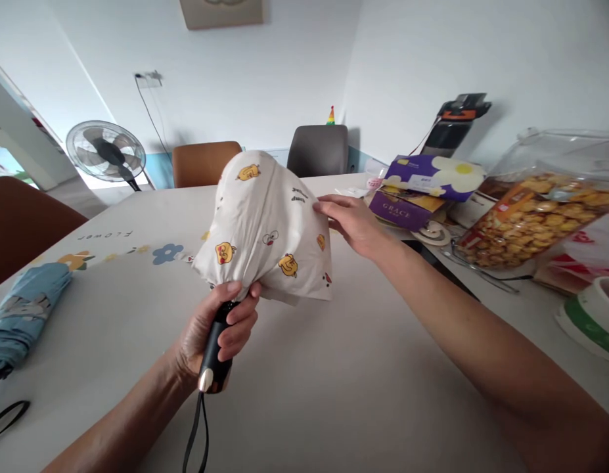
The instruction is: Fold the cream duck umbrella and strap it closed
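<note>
White walls (294,72), brown chairs (203,164), grey chair (318,151), standing fan (107,151), pale table (334,381)

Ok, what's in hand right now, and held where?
The left hand grips the duck-print umbrella by the upper part of its black handle. The right hand touches the canopy; whether it pinches can't be told.

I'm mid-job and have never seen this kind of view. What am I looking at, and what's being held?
There's no machine here: the single picture comes from a camera on a person's head, looking forward and down at two bare hands. The left hand grips the black handle of a white umbrella with yellow duck prints; the right hand touches its fabric. On the pale table are a folded blue umbrella at left and a clear snack jar at right.
</note>
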Available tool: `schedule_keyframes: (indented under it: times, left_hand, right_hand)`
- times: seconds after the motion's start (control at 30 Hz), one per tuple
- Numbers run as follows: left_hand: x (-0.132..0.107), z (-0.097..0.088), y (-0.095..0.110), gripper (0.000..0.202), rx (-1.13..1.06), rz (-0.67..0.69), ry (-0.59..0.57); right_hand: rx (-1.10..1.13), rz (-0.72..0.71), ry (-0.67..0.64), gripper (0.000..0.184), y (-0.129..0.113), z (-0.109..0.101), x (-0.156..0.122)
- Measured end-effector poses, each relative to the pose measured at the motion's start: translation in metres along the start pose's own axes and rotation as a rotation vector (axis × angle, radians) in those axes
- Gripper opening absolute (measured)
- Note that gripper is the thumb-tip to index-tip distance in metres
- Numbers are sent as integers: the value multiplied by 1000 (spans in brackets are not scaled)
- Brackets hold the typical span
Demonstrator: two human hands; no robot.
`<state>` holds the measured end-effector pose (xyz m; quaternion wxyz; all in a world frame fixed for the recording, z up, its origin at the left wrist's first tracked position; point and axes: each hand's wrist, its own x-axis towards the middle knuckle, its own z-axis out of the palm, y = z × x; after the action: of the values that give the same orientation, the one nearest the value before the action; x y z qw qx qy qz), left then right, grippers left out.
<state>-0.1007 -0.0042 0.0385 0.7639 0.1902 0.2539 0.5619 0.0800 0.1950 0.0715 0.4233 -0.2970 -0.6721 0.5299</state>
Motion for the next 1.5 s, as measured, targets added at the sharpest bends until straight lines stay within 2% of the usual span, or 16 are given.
schedule_keyframes:
  times: [0.1, 0.2, 0.27, 0.4, 0.53, 0.63, 0.77, 0.9, 1.0, 1.1, 1.23, 1.37, 1.5]
  left_hand:
    - [10, -11, -4, 20, -71, -6, 52]
    - [22, -19, -8, 28, -120, -151, 184]
    - [27, -22, -9, 31, -118, -220, 246]
    - [28, -21, -11, 24, -40, -236, 284]
    - [27, -12, -11, 26, 129, -270, 399]
    - [27, -5, -11, 22, 201, -252, 476]
    - [28, -2, -10, 18, 193, -230, 543]
    - [26, -3, -9, 19, 162, -282, 465]
    - [26, -6, -10, 23, 161, -304, 429]
    - [26, -9, -12, 24, 173, -306, 396]
    - [27, -10, -16, 14, 134, -196, 381]
    - [27, -10, -18, 14, 109, -188, 369]
    - [26, -10, -18, 16, 115, -189, 362]
  right_hand:
    - [-254, -14, 40, 29, 3, 7, -6]
    - [-481, -20, 93, 39, 14, 11, -8]
    - [-499, -26, 108, 39, 21, 11, -7]
    - [-196, 121, 173, 26, 24, 8, -5]
    - [86, 333, 218, 10, 9, 4, -6]
    - [190, 438, 210, 6, 0, -1, -7]
    - [269, 483, 159, 6, 12, -7, -3]
    - [271, 547, -44, 19, 30, -14, -1]
    - [217, 615, -148, 23, 31, -20, -3]
    - [267, 588, -145, 20, 22, -20, -5]
    - [488, 476, -140, 8, 15, -7, -4]
    - [581, 524, -218, 28, 21, 4, -6]
    - [501, 605, -355, 37, 26, 0, -12]
